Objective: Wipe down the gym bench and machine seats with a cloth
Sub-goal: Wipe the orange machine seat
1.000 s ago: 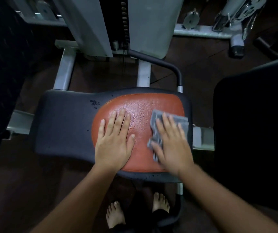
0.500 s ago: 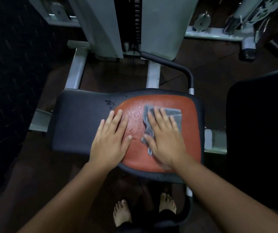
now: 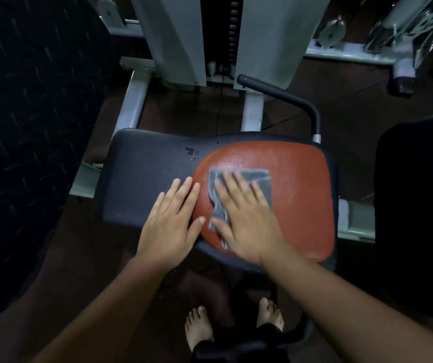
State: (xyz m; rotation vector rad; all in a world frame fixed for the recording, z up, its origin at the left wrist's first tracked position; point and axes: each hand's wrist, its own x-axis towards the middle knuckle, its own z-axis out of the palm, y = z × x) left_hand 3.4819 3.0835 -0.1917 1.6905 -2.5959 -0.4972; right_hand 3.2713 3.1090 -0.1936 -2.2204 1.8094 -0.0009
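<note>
A machine seat [image 3: 144,179] lies below me, black with an orange-red panel [image 3: 301,192] on its right half. The panel glistens with small droplets. A folded grey cloth [image 3: 261,179] lies on the left part of the panel. My right hand [image 3: 246,221] presses flat on the cloth with straight, spread fingers. My left hand [image 3: 173,221] rests flat on the seat just left of it, over the seam between black and orange. The two hands nearly touch at the thumbs.
A white machine frame with a weight stack [image 3: 233,35] stands behind the seat. A black curved handle [image 3: 288,98] rises at the seat's far right corner. Dark padded shapes flank both sides. My bare feet [image 3: 199,328] stand on the dark floor below the seat.
My right hand has slid the cloth leftward across the orange panel toward my left hand. My left hand has stayed flat and shifted slightly left, partly onto the black part.
</note>
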